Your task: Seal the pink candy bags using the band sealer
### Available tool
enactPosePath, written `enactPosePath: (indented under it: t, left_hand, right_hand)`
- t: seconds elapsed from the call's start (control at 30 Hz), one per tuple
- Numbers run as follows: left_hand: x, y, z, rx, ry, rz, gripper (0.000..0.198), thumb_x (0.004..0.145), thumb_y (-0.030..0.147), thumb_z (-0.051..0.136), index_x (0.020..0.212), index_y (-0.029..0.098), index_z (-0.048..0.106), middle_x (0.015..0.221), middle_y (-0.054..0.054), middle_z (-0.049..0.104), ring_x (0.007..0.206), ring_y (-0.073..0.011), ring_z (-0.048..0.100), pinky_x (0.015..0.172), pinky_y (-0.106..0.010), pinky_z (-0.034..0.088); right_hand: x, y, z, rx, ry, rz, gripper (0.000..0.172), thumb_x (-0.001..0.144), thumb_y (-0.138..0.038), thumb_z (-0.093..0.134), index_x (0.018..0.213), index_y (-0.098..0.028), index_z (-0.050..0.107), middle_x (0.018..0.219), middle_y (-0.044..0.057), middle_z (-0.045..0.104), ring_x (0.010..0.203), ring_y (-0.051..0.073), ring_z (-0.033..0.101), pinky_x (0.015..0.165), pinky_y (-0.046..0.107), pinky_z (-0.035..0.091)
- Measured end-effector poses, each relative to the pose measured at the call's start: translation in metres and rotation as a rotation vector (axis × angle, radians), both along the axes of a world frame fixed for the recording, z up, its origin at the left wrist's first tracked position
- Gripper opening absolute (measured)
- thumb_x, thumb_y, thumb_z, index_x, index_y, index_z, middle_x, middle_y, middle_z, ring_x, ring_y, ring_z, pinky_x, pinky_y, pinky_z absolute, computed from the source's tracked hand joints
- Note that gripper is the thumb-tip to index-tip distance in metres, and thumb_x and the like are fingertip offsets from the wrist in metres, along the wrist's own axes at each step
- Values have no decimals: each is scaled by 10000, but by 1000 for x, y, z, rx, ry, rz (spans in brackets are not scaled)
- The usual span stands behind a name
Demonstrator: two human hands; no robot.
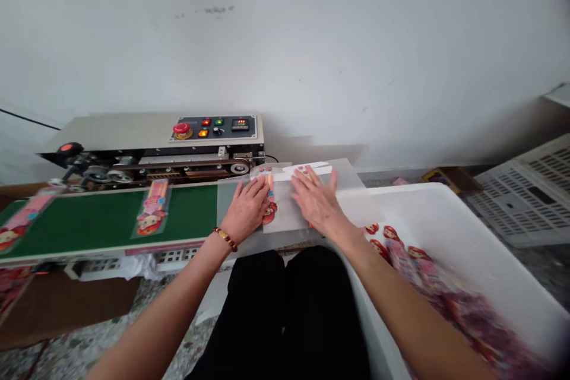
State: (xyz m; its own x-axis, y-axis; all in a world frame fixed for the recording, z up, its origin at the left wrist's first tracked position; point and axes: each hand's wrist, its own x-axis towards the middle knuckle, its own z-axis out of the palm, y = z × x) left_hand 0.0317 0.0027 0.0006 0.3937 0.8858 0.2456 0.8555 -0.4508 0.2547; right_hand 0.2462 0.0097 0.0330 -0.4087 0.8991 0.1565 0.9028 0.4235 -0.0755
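Observation:
My left hand [247,211] lies at the right end of the green conveyor belt. Its fingers are stretched out at the edge of a clear packet [269,205] with a pink and yellow item and a red-haired cartoon head at its lower end. To its right, my right hand [318,202] rests flat with fingers spread, covering most of a second packet [303,170] whose upper end shows. Both packets lie on a whitish translucent sheet [285,219]. Two similar packets, one in the middle [154,208] and one at the far left [27,219], lie on the belt.
Behind the green belt [191,214] stands a sealing machine [129,130] with a red stop button [182,129] and lit controls. A white tub [427,196] at the right holds many packets. Beyond it is a white slatted crate [529,190]. A cardboard box [89,309] sits below left.

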Motion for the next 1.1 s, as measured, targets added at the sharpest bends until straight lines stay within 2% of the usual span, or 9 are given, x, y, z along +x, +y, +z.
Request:
enactPosePath:
  t: [0.13,0.33,0.4,0.5,0.6,0.7,0.87,1.0,1.1]
  left_hand:
    - [-35,-4,-6,-14,-18,87,431,1026,303,364,1376,142,558,1530,-157,508,1449,-293,443,1252,-596,212]
    - [-103,-17,-4,13,20,242,396,1015,334,378,1335,211,576,1498,-138,549,1405,-302,504,1237,-642,192]
    - [-96,-21,-1,94,22,277,376,1008,299,378,1325,252,576,1461,-116,588,1382,-290,531,1259,-623,143]
    - [-52,-24,3,133,-21,133,387,1020,261,351,1344,254,561,1409,-93,633,1376,-235,539,1292,-535,140]
    - [-2,-20,3,60,-43,12,427,1028,271,360,1413,168,514,1481,-136,566,1425,-256,481,1265,-559,227]
    - [12,-7,0,2,-42,-10,437,1009,266,395,1405,146,534,1512,-167,526,1452,-297,440,1236,-597,264]
    - [-54,4,-6,-48,-73,-67,450,1007,304,393,1413,178,539,1533,-155,505,1479,-272,405,1243,-584,244]
    - [-109,-2,-2,-80,-38,-5,454,1009,368,393,1403,203,549,1522,-141,522,1463,-288,429,1229,-616,235]
    - [-109,-9,4,43,4,152,405,1011,333,382,1317,207,615,1443,-142,601,1405,-318,500,1225,-671,154]
  right_hand:
    - [18,-2,-7,-53,-64,-37,438,1055,-241,379,1473,-220,507,1593,106,436,1511,353,288,1150,806,-31]
    - [-42,0,-14,-102,30,61,404,1052,-277,417,1438,-224,526,1562,115,479,1493,341,319,1163,802,17]
    - [-62,0,-11,-88,93,60,395,1063,-290,401,1431,-217,523,1556,127,483,1487,327,330,1169,793,23]
    - [-72,-2,-4,-75,154,55,397,1072,-255,348,1426,-203,521,1547,132,494,1481,318,344,1160,802,32]
    - [-49,-7,0,-59,146,-1,441,1057,-174,301,1425,-212,542,1549,117,497,1490,326,338,1157,805,17]
    - [-10,-12,-2,-30,99,-123,441,1051,-186,330,1430,-205,555,1563,117,476,1503,353,311,1146,819,-8]
    - [11,-17,-16,-65,37,-83,430,1048,-233,376,1435,-196,561,1566,122,469,1476,358,366,1175,788,-15]
    - [-34,-20,-20,-99,97,-7,435,1062,-273,362,1451,-180,531,1599,130,418,1485,352,343,1176,794,25]
    - [-73,-21,-18,-83,165,39,430,1064,-280,359,1452,-181,516,1596,131,424,1478,359,346,1149,822,81]
